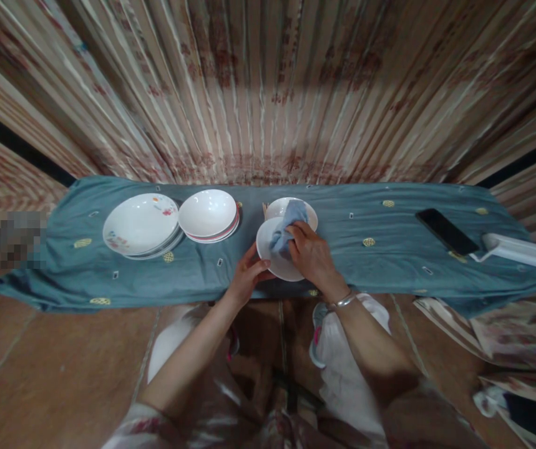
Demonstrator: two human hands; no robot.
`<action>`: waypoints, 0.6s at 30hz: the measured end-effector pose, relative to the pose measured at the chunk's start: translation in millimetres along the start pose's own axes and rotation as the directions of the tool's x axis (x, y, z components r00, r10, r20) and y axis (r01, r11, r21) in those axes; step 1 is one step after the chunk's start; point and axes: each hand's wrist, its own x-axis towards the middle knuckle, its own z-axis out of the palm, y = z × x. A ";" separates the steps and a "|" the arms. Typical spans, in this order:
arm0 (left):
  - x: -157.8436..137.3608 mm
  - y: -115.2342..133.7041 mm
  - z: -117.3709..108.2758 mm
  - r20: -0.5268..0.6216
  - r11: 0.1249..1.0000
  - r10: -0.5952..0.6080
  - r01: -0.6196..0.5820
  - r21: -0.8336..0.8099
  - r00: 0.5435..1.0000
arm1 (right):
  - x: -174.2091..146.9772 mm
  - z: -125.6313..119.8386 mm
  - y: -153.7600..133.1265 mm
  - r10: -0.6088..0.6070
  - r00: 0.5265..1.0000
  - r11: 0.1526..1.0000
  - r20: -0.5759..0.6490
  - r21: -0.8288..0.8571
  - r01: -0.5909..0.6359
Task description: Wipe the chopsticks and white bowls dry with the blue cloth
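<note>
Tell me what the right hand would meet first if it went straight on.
The blue cloth at the right hand's fingers; past that, likely the nearer white bowl, though depth is unclear.

One handheld bowl (284,267), one cloth (292,215), two dish stacks (140,223) (208,213), one phone (446,231)

- Left arm (197,355) is slanting far and right.
- Left hand (248,274) is gripping, thumb (261,267) uppermost.
- Right arm (373,333) is slanting far and left.
- Right hand (313,254) is pressing palm-down, fingers (296,237) bending.

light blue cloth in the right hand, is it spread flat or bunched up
Bunched up: the light blue cloth lies crumpled in the right hand, over a round white bowl.
</note>
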 end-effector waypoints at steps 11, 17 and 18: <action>2.5 -3.5 -4.5 0.019 0.999 -0.019 0.020 -0.035 1.000 | 3.5 -3.6 1.0 -0.339 0.926 0.720 0.165 0.679 0.143; 2.6 1.0 -7.2 0.045 0.999 -0.019 0.020 -0.027 0.999 | 0.3 -16.2 5.4 -0.379 0.856 0.652 0.352 0.758 -0.023; 2.6 2.1 -7.5 0.046 1.000 -0.013 0.014 -0.023 0.999 | -0.2 -18.6 6.3 -0.374 0.841 0.676 0.390 0.736 -0.040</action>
